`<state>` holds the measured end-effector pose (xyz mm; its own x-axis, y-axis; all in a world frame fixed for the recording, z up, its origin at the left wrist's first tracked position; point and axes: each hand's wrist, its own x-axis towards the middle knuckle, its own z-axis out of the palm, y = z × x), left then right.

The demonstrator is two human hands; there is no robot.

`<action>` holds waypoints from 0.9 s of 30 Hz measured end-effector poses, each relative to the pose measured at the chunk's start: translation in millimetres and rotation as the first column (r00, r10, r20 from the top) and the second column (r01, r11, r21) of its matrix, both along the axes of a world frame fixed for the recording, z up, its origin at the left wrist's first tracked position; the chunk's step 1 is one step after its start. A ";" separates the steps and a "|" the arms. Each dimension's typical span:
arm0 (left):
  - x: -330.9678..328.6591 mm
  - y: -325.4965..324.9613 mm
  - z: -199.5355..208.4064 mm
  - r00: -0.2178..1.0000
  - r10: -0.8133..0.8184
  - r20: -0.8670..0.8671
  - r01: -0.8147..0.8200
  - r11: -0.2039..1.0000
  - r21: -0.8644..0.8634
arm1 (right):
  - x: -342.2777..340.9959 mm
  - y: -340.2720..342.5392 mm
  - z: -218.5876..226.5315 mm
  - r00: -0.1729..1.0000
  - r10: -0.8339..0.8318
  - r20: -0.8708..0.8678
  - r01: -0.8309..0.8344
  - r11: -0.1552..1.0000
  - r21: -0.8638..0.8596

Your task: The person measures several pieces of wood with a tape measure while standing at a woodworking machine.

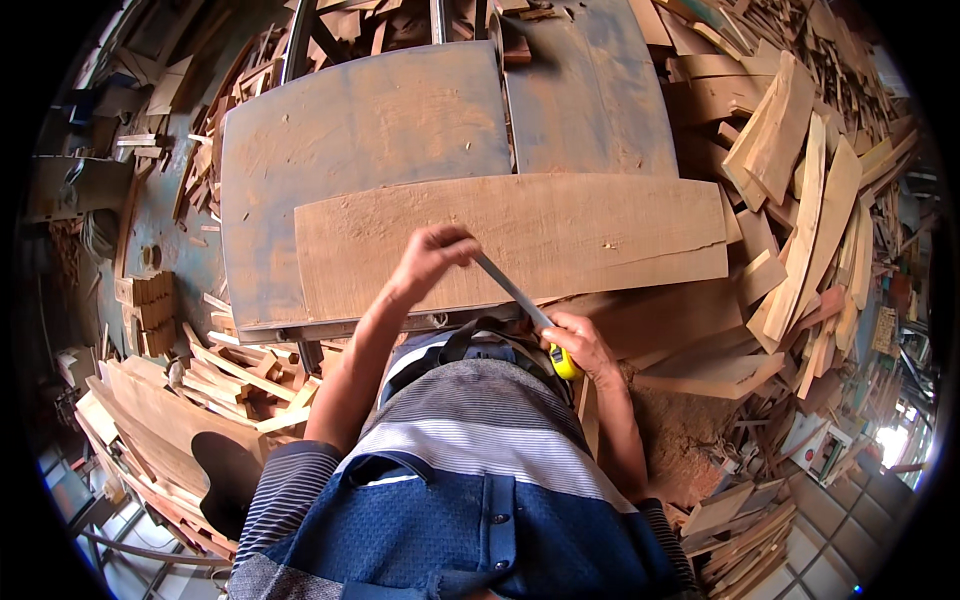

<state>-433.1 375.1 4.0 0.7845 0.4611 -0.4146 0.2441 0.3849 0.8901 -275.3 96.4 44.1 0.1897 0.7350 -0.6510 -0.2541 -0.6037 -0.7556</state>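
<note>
A wide brown wooden board lies across the near part of a worn metal machine table; a crack runs in from its right end. Over the board's near side, my left hand pinches the free end of a grey tape measure blade. To the right, just beyond the board's near edge, my right hand grips the yellow tape measure case. The blade stretches slantwise between both hands. My right palm and fingers partly cover the case.
Long offcuts are heaped at the right, close to the table. More wood strips pile up at the left near my arm. A narrow slot divides the tabletop. Sawdust covers the floor beside my right forearm.
</note>
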 end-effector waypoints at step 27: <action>-62.7 -29.5 -33.0 0.815 -0.204 -0.543 0.578 0.213 0.788 | -50.7 -41.5 -120.8 0.821 -0.566 0.073 0.569 0.821 -0.032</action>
<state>-495.8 345.7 -29.0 0.9243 0.3345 -0.1837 0.3815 -0.8182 0.4302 -326.0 55.0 -76.7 0.6017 0.4521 -0.6584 -0.5206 -0.4032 -0.7526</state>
